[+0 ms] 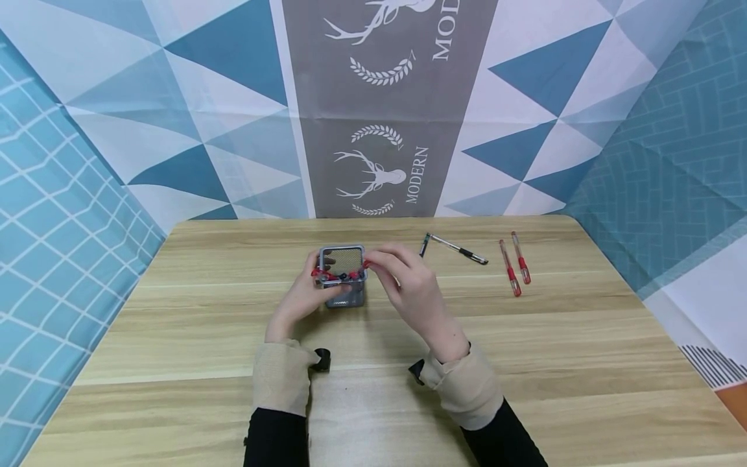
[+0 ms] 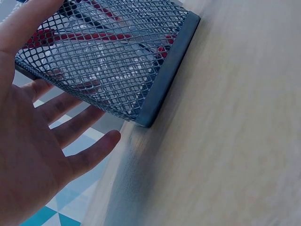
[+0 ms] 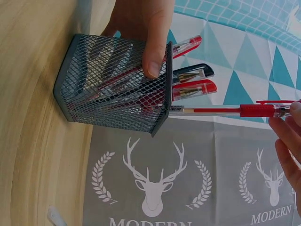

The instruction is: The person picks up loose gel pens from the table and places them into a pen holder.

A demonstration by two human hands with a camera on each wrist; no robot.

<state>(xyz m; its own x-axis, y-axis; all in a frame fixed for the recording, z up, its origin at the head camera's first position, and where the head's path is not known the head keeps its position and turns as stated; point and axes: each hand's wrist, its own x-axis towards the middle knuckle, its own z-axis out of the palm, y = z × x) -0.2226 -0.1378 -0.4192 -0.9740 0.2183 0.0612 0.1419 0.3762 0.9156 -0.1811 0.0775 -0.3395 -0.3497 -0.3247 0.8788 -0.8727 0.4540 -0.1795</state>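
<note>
A black metal mesh pen holder (image 3: pixel 117 84) stands on the wooden table, upright in the head view. My left hand (image 1: pixel 299 299) holds it, thumb across the near side and fingers spread along the far side. Inside are several gel pens; a black-capped pen (image 3: pixel 194 74) and red-capped pens (image 3: pixel 195 89) poke out above the rim. To the right of the holder, my right hand (image 1: pixel 411 284) pinches a clear gel pen with a red grip (image 3: pixel 256 110) near its capped end. The other end of this pen overlaps the holder's rim in the right wrist view.
Two red pens (image 1: pixel 509 268) lie on the table (image 1: pixel 583 337) at the right. Nearer the hands lies a black pen (image 1: pixel 458 249), with another dark pen (image 1: pixel 424 245) partly behind my right hand. A patterned cloth (image 1: pixel 373 97) hangs behind the table's far edge.
</note>
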